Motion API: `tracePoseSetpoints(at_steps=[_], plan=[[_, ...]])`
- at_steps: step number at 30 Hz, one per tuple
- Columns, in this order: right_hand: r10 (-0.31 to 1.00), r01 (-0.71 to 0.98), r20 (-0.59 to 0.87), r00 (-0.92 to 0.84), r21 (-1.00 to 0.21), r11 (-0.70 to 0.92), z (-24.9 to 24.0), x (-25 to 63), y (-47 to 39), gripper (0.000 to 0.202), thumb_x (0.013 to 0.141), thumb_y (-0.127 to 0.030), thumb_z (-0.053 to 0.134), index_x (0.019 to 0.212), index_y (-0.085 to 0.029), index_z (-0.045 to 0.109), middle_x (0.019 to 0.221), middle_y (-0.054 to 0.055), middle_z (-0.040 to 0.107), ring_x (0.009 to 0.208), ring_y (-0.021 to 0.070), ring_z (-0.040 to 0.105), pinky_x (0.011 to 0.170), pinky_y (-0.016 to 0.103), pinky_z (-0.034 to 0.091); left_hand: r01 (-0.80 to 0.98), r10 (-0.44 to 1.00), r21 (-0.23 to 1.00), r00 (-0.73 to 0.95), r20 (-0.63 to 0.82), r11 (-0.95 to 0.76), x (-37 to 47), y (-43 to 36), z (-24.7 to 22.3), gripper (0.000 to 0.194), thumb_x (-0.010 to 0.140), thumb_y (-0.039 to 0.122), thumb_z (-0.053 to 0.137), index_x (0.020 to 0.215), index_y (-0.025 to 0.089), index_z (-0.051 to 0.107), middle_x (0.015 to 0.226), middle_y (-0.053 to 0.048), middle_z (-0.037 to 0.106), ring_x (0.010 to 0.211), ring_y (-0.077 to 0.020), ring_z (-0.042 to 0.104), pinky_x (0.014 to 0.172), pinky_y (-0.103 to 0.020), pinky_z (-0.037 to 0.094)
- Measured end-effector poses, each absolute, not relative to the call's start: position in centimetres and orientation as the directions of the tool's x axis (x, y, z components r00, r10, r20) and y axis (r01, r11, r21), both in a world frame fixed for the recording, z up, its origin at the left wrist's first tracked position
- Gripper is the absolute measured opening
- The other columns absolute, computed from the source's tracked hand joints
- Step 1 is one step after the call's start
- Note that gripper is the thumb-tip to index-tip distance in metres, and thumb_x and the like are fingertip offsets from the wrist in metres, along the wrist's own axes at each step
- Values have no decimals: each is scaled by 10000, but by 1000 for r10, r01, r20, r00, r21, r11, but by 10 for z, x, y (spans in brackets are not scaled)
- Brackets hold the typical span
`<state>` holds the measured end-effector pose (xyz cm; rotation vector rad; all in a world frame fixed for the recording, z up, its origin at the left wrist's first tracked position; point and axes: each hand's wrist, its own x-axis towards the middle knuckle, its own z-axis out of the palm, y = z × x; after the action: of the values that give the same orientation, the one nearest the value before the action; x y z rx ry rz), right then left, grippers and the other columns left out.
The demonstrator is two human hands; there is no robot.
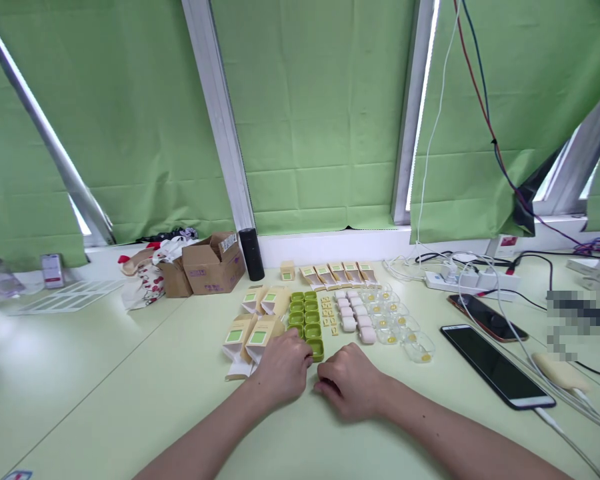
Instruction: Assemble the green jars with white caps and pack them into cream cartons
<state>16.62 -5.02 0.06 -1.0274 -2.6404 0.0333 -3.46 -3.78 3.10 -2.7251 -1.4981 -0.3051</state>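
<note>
My left hand [285, 365] rests closed at the near end of two rows of green trays [313, 330]; whether anything is inside it is hidden. Beside it, my right hand [349, 381] is curled on the table, its fingers folded under and their contents hidden. Kraft paper packs with green labels [237, 335] lie left of the trays. Small yellow pieces [326, 313], pale pink blocks [349, 324] and clear plastic cups with yellow centres [405, 321] stand in rows to the right. Behind them are several folded paper packs [338, 275] and a small box [287, 270].
Two phones [497, 365] [486, 317], a beige power bank [560, 372], cables and a power strip [460, 283] occupy the right. At the back left are a cardboard box [215, 263], a black cylinder [251, 255] and a cloth bag [143, 283].
</note>
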Motion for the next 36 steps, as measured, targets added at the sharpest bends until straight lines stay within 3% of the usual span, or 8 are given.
tracePoseSetpoints(at_steps=[9, 19, 23, 27, 31, 36], plan=[[672, 661, 254, -695, -140, 737, 6, 166, -52, 232, 918, -344, 624, 744, -194, 655, 684, 21, 735, 545, 136, 549, 573, 311, 172, 823, 797, 113, 490, 354, -556, -40, -38, 36, 186, 932, 176, 563, 803, 226, 687, 805, -55, 712, 854, -248, 633, 669, -359, 389], [685, 674, 241, -688, -140, 726, 8, 166, -53, 211, 900, -335, 622, 742, -197, 649, 689, 32, 733, 540, 135, 518, 576, 319, 170, 861, 780, 42, 438, 448, -507, -45, 2, 71, 204, 986, 177, 517, 942, 207, 713, 871, -76, 749, 974, -281, 630, 769, -374, 463], [682, 670, 239, -691, -140, 729, 7, 167, -53, 203, 893, -328, 617, 739, -199, 634, 693, 29, 735, 544, 133, 524, 575, 320, 167, 898, 817, -7, 404, 412, -441, -50, 33, 78, 213, 987, 195, 507, 955, 199, 718, 924, -92, 771, 1008, -295, 614, 831, -390, 461], [684, 673, 237, -690, -137, 727, 8, 166, -53, 201, 891, -319, 609, 731, -197, 616, 684, 26, 730, 543, 133, 534, 571, 321, 163, 940, 871, -48, 331, 363, -338, -56, 70, 80, 282, 990, 284, 534, 1191, 174, 698, 1026, -127, 773, 1116, -330, 571, 945, -421, 435], [683, 670, 227, -695, -142, 729, 8, 166, -52, 211, 898, -319, 607, 729, -194, 614, 690, 27, 731, 546, 134, 549, 566, 321, 166, 969, 914, -65, 247, 323, -238, -59, 108, 77, 388, 954, 340, 575, 1304, 188, 651, 1188, -190, 713, 1251, -392, 488, 1002, -487, 395], [678, 666, 238, -696, -139, 733, 7, 166, -52, 211, 908, -327, 608, 741, -197, 614, 695, 25, 734, 557, 135, 561, 571, 315, 163, 987, 961, -55, 161, 226, -153, -57, 149, 72, 514, 965, 410, 558, 1454, 254, 551, 1340, -191, 625, 1331, -406, 433, 1044, -508, 380]])
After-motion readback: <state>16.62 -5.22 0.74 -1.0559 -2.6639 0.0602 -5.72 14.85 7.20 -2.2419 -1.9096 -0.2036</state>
